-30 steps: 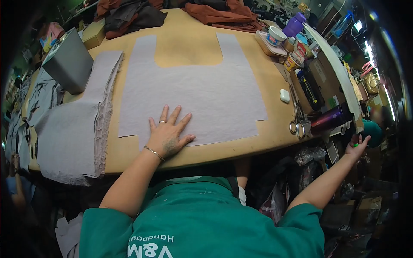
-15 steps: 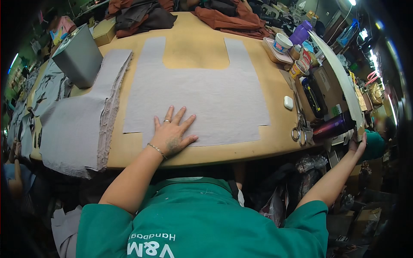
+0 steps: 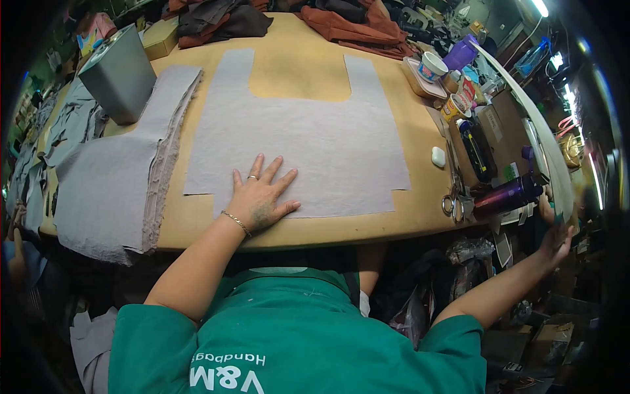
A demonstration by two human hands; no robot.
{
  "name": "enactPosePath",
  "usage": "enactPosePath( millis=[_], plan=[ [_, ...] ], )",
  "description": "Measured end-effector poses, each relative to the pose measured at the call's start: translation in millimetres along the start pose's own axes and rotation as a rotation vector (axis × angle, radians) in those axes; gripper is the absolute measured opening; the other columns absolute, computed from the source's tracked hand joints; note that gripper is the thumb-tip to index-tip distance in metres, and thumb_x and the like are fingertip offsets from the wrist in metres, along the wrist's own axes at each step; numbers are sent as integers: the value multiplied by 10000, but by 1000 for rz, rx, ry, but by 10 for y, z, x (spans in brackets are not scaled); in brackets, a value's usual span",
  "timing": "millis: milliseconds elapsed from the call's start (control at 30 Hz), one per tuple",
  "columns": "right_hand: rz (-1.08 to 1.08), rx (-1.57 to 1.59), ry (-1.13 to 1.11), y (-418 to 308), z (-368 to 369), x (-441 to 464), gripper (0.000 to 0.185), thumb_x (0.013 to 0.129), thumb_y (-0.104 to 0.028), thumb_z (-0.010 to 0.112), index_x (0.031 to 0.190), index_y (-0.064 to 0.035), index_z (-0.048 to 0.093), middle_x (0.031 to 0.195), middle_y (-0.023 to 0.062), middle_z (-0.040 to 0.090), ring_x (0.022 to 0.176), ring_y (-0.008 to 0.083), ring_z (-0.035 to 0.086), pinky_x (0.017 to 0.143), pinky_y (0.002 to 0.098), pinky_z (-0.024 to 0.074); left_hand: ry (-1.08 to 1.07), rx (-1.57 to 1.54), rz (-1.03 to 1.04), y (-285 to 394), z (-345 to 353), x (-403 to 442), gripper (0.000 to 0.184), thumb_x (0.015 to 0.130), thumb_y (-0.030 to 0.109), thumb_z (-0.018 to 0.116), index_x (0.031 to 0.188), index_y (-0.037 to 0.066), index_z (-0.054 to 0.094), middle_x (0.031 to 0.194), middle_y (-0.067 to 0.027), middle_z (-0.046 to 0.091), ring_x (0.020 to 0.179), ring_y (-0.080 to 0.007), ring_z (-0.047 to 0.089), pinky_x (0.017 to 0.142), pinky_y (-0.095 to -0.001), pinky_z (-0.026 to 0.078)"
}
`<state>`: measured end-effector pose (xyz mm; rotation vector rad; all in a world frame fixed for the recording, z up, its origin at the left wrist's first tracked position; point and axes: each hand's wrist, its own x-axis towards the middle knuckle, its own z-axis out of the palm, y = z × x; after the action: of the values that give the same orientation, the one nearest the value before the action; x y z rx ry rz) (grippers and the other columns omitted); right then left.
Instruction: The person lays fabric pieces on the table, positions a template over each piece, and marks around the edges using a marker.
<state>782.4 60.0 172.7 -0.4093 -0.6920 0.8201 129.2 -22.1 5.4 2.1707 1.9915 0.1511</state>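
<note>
My left hand [image 3: 264, 195] lies flat with fingers spread on the lower edge of a light grey fabric piece [image 3: 302, 144]. The piece has a wide U-shaped cutout at its far side and small notched near corners. Out at the far right, my right hand [image 3: 556, 243] grips the near end of a long, pale, thin board [image 3: 550, 148], held on edge and looking curved in this lens. Its fingers are partly hidden and slightly blurred. Left of the flat piece sits a thick stack of similar grey fabric [image 3: 108, 187] with frayed edges.
A grey metal block [image 3: 121, 82] stands on the stack. Scissors [image 3: 453, 203], a white earbud case [image 3: 438, 156], a purple tumbler [image 3: 505, 198] and tubs [image 3: 432, 65] crowd the right side. Rust-coloured and dark material [image 3: 357, 29] lies at the back. Another person's arm [image 3: 18, 226] shows far left.
My right hand has moved right and slightly down, and the near end of the pale board has swung outward with it. My left hand stays on the fabric; the view has shifted slightly.
</note>
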Motion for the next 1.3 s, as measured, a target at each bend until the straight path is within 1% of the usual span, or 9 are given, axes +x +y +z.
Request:
enactPosePath(
  millis=[133, 233, 400, 600, 700, 800, 900, 1000, 1300],
  plan=[
    [-76, -219, 5, -400, -121, -325, 287, 802, -136, 516, 1016, 56, 503, 1072, 174, 508, 990, 238, 477, 856, 340, 371, -8, 3, 6, 2, -19, 16, 589, 757, 533, 416, 1261, 243, 316, 1355, -82, 170, 1250, -338, 84, 878, -655, 122],
    [-399, -631, 367, -218, 644, -901, 263, 795, -156, 533, 949, 56, 549, 1044, 171, 523, 962, 234, 487, 853, 330, 368, -12, 8, 31, -8, -31, 31, 592, 756, 536, 416, 1261, 244, 315, 1353, -79, 177, 1248, -340, 86, 875, -658, 126],
    [-676, -605, 382, -9, 966, -1293, 261, 760, -166, 571, 906, 51, 573, 1009, 156, 542, 909, 237, 510, 802, 320, 397, 10, 10, 47, -79, 0, 142, 596, 756, 560, 392, 1258, 251, 314, 1355, -69, 174, 1250, -331, 91, 891, -647, 125],
    [-518, -509, 291, 318, 1315, -1600, 243, 756, -129, 546, 930, 41, 554, 968, 136, 556, 837, 206, 541, 751, 306, 429, 13, -29, 43, -45, 18, 0, 582, 760, 510, 436, 1261, 241, 310, 1355, -64, 170, 1252, -320, 88, 874, -662, 124],
    [-429, -476, 147, 449, 1199, -1704, 246, 758, -119, 537, 946, 40, 544, 960, 130, 559, 824, 197, 546, 738, 297, 435, 303, -175, -80, -122, 16, 22, 530, 793, 460, 427, 1226, 160, 368, 1321, -122, 242, 1227, -317, 179, 920, -576, 190],
    [-279, -430, -28, 635, 1122, -1800, 251, 760, -109, 528, 962, 39, 535, 952, 125, 561, 811, 187, 552, 726, 288, 442, 739, -833, 63, -675, 109, 278, 399, 848, 303, 428, 1071, -23, 480, 1117, -171, 475, 1047, -264, 438, 888, -361, 332],
    [-52, -372, -210, 898, 1083, -1823, 257, 761, -100, 519, 978, 38, 525, 944, 119, 564, 798, 178, 557, 714, 278, 448, 288, -1845, -275, -909, -365, 208, 543, 840, 447, 387, 1150, 2, 398, 1102, -82, 492, 1010, -183, 472, 855, -315, 374],
    [183, -321, -346, 1239, 1069, -1842, 264, 763, -90, 510, 994, 37, 516, 936, 114, 566, 784, 169, 563, 702, 269, 454, 48, -2203, 45, -871, -701, 5, 546, 850, 434, 353, 1152, -19, 397, 1071, -126, 517, 939, -188, 525, 796, -292, 421],
    [790, -560, -451, 2690, 1192, -1830, 278, 769, -48, 500, 1031, 44, 493, 865, 84, 585, 717, 129, 573, 646, 216, 453, 468, -1637, -423, -1447, -223, -160, 167, 790, 109, 478, 915, 8, 524, 822, -46, 569, 720, -105, 529, 643, -242, 434]
  ],
)
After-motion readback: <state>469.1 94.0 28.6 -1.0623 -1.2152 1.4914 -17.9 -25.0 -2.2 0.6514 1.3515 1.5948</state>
